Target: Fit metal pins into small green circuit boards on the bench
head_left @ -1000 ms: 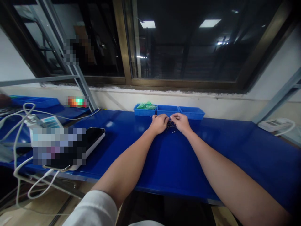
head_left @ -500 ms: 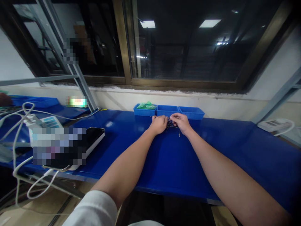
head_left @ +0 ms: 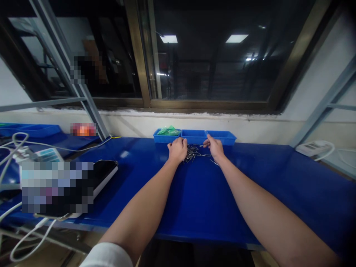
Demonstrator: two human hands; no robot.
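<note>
A small heap of thin metal pins (head_left: pixel 194 152) lies on the blue table (head_left: pixel 200 193), just in front of three joined blue trays (head_left: pixel 194 136). My left hand (head_left: pixel 177 149) rests at the heap's left side with its fingers curled; what is in them, if anything, is hidden. At the heap's right side my right hand (head_left: pixel 214 147) pinches toward the pins near the middle tray. The left tray holds green bags (head_left: pixel 168 130). The other two trays look empty from here.
A flat black and white device (head_left: pixel 100 174) lies on the table at the left, with white cables (head_left: pixel 16 148) around it. A white unit with a cord (head_left: pixel 314 147) sits at the far right. Grey frame struts rise at both sides; a dark window spans the back.
My hands have drawn apart, uncovering the heap of pins that lay between them. The view has tilted slightly, shifting everything a little left and down.
</note>
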